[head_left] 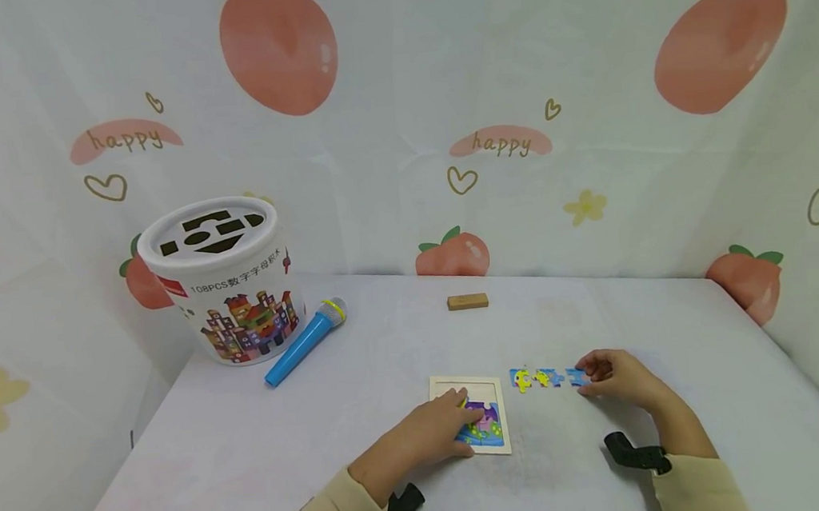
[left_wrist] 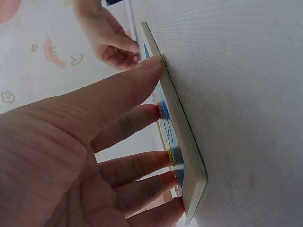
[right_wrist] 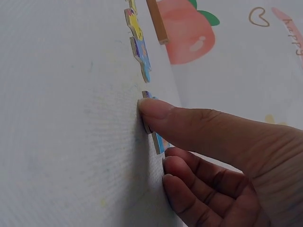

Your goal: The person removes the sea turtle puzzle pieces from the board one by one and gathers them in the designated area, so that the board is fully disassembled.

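Observation:
My left hand [head_left: 438, 430] lies over a wooden-framed jigsaw puzzle [head_left: 506, 432], fingertips touching the purple and blue pieces inside. In the left wrist view, the thumb [left_wrist: 147, 71] presses the frame's edge [left_wrist: 189, 156] and the fingers are fairly straight. My right hand [head_left: 625, 379] pinches a blue puzzle piece [head_left: 574, 376] at the right end of a row of loose pieces. The right wrist view shows the thumb [right_wrist: 158, 111] on that piece; the index finger is hidden behind it. Left of it lie a yellow-and-blue piece [head_left: 555, 376] and another yellow one [head_left: 520, 379].
A small wooden block [head_left: 467, 302] lies farther back on the white table [head_left: 386, 329]. At the back left stand a white bucket [head_left: 215, 263] with shaped lid holes and a blue toy microphone [head_left: 301, 348]. A fruit-printed cloth [head_left: 385, 129] hangs behind.

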`<state>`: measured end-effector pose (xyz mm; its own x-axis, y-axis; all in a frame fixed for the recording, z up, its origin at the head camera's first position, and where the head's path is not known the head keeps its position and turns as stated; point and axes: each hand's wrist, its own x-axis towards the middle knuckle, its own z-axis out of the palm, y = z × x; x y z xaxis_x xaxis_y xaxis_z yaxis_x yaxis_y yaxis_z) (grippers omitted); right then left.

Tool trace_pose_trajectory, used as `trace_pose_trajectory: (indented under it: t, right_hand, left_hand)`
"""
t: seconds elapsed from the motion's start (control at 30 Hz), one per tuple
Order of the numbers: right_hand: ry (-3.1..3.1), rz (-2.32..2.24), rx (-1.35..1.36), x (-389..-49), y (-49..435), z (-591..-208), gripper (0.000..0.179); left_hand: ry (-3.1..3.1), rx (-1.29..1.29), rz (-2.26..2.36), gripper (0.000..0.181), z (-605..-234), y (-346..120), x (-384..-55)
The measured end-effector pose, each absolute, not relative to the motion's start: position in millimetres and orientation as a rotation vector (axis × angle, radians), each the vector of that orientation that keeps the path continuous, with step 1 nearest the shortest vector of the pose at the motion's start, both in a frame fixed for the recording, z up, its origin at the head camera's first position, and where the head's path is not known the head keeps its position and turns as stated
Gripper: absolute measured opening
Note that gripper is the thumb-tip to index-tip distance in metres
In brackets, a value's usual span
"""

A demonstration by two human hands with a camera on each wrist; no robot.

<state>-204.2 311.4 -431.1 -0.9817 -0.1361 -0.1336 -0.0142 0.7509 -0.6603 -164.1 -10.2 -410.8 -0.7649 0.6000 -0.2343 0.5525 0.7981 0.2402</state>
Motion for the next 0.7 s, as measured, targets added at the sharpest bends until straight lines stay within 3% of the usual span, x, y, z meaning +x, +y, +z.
trace_pose_trajectory:
  t: [0.43,0.7]
  right_hand:
    - [2.881,-0.974,-0.145,-202.1,309.4,-427.4,0.037]
    - [3.04,-0.99,-0.172,-201.3,288.9,-414.4,0.034]
  left_hand:
    - [2.683,0.906,0.256,0.055,-412.1,-10.8,-165.5]
    - [2.5,0.864,0.531,0.057,-410.0,-23.4,-177.9]
